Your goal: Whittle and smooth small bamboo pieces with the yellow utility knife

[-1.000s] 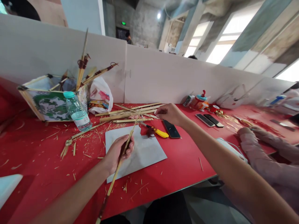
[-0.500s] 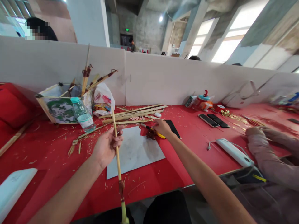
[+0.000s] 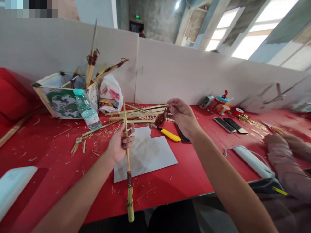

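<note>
My left hand (image 3: 119,145) is closed around a slender bamboo stick (image 3: 129,161), held nearly upright in view. Brown cord is wound round the stick's lower part, above a thicker greenish end near the table's front edge. My right hand (image 3: 184,119) is raised above the table, fingertips pinching a tangled bundle of dark brown cord (image 3: 161,120) that dangles to their left. Just below it lies a yellow utility knife (image 3: 171,135), across the upper right corner of a white sheet (image 3: 157,157). A dark phone (image 3: 181,133) is partly hidden behind my right hand.
Bamboo strips (image 3: 138,115) and shavings lie at the back of the red table (image 3: 97,181). A water bottle (image 3: 89,111) stands before a box (image 3: 62,103) of bamboo pieces. Phones (image 3: 224,124) and a white power strip (image 3: 252,160) lie at right, near another person's sleeve (image 3: 279,155).
My right hand has risen from the table, lifting the brown cord off beside the yellow knife, which stays lying there. The left hand still grips the stick. The view has tilted down.
</note>
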A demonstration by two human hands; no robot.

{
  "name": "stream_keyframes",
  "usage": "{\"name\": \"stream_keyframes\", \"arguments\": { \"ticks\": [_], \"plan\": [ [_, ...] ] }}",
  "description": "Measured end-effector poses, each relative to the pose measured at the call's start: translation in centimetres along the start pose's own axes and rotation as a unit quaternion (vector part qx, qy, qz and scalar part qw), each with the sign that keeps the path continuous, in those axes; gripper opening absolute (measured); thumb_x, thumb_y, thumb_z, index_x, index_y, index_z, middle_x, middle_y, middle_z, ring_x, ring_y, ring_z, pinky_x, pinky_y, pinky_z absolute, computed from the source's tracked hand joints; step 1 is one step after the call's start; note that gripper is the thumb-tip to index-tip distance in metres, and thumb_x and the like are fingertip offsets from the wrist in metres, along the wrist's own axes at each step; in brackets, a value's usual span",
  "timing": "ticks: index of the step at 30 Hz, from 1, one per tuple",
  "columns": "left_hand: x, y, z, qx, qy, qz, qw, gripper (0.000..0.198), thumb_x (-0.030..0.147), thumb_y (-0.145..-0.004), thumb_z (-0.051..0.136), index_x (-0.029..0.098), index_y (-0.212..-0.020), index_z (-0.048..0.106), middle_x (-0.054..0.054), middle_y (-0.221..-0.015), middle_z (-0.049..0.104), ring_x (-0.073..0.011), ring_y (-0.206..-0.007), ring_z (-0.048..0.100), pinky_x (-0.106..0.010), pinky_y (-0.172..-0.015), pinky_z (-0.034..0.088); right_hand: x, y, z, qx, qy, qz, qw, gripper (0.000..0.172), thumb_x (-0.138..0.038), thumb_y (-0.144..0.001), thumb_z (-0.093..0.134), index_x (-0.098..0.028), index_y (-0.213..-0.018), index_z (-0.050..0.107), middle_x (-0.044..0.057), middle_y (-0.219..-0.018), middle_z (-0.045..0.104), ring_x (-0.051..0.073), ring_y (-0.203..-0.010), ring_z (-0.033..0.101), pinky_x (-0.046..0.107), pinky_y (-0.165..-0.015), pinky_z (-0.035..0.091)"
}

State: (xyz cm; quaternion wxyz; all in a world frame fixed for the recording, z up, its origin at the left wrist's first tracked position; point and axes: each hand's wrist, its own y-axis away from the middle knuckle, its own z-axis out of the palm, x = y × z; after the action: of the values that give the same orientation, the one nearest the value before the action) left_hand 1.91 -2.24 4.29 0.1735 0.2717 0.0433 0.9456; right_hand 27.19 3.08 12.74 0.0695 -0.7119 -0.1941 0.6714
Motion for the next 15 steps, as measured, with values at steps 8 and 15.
{"name": "stream_keyframes", "arguments": {
  "ticks": [8, 15],
  "plan": [
    [-2.2, 1.2, 1.2, -0.038, -0.07, -0.003, 0.997, 0.025, 0.021, -0.078, 0.08, 0.016, -0.084, 0.057, 0.005, -0.071, 0.05, 0.0001, -0.046, 0.034, -0.008, -0.034, 0.019, -3.5, 0.9, 5.1, -0.13, -0.128, 0.07, 0.981, 0.02, -0.029, -0.085, 0.073, -0.024, -0.101, 0.062, -0.002, -0.089, 0.057, 0.014, -0.085, 0.065, 0.037, -0.088, 0.057],
    [-1.3, 0.7, 1.3, 0.051, 0.024, 0.015, 0.998, 0.016, 0.012, -0.084, 0.069, 0.014, -0.081, 0.053, 0.004, -0.069, 0.051, 0.0006, -0.041, 0.033, -0.011, -0.032, 0.021, -0.5, 1.3, 2.2, 0.139, -0.27, 0.105, 0.947, 0.024, -0.005, -0.073, 0.066, -0.02, -0.09, 0.06, -0.008, -0.066, 0.046, 0.004, -0.051, 0.044, 0.017, -0.052, 0.045]
  ]
}}
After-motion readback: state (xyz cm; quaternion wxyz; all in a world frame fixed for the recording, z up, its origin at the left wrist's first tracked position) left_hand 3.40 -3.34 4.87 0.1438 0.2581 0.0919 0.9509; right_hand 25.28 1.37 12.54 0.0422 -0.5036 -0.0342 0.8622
